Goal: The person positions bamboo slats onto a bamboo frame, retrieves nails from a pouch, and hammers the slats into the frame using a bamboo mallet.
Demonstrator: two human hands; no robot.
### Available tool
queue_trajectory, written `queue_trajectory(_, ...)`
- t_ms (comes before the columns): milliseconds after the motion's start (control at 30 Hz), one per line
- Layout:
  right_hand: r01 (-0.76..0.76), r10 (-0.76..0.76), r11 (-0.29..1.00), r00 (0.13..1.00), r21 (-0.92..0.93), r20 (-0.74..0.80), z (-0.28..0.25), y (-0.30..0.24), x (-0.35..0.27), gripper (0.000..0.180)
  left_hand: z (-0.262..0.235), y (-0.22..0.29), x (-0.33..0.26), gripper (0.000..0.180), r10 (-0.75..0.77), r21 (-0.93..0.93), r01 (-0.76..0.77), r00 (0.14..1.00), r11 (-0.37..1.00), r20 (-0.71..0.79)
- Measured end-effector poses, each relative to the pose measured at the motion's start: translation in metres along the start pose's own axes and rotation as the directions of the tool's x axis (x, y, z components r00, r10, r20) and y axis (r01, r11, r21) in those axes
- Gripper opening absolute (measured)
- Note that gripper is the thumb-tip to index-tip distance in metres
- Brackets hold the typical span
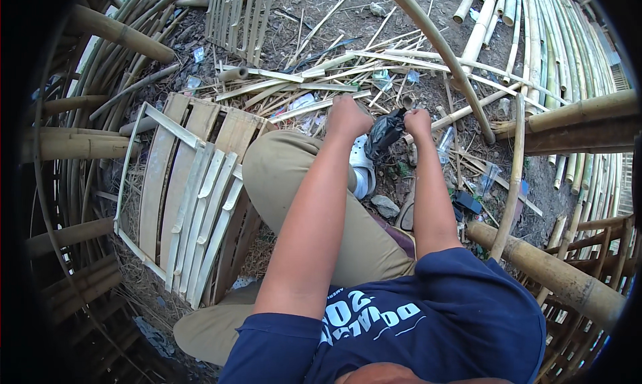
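Observation:
My left hand (347, 116) and my right hand (418, 123) reach forward over my bent knee (287, 163). Both are closed on a crumpled black plastic bag (386, 134) held between them, above my white shoe (363, 167). The left fist grips the bag's left side and the right hand pinches its top right. What is inside the bag is hidden.
A flat panel of bamboo slats (190, 197) lies on the ground to my left. Split bamboo strips (321, 83) litter the dirt ahead. Thick bamboo poles (548, 270) run at the right, a curved pole (441, 50) arches overhead, and stacked poles (100, 70) fill the left.

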State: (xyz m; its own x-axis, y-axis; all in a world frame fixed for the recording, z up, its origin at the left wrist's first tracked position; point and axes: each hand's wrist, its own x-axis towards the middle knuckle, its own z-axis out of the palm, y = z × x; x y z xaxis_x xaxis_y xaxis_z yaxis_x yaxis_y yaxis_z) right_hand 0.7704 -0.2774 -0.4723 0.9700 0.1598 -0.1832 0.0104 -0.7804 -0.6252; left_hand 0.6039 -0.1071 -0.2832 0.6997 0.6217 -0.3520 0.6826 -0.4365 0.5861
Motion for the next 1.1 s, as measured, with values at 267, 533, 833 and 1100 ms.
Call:
queue_trajectory(267, -0.048, 0.052, 0.999, 0.957, -0.021, 0.285, -0.032, -0.047, -0.012, 0.07, -0.003, -0.018, -0.004, 0.072, -0.135, 0.058, 0.129, 0.982, 0.99, 0.129)
queue_trajectory(533, -0.171, 0.376, 0.836, 0.871, -0.522, 0.316, 0.018, 0.04, -0.064, 0.095, -0.002, -0.027, -0.004, 0.063, -0.105, 0.078, 0.096, 0.987, 0.992, 0.118)
queue_trajectory(833, -0.197, 0.252, 0.957, 0.929, -0.211, 0.273, 0.022, 0.047, -0.027, 0.056, 0.002, -0.023, 0.007, 0.078, -0.145, 0.083, 0.13, 0.968, 0.988, 0.207)
queue_trajectory(1100, -0.243, -0.141, 0.744, 0.853, 0.622, 0.502, -0.08, -0.11, -0.046, 0.035, -0.008, -0.027, -0.008, 0.093, 0.013, 0.033, -0.02, 0.976, 0.999, 0.217)
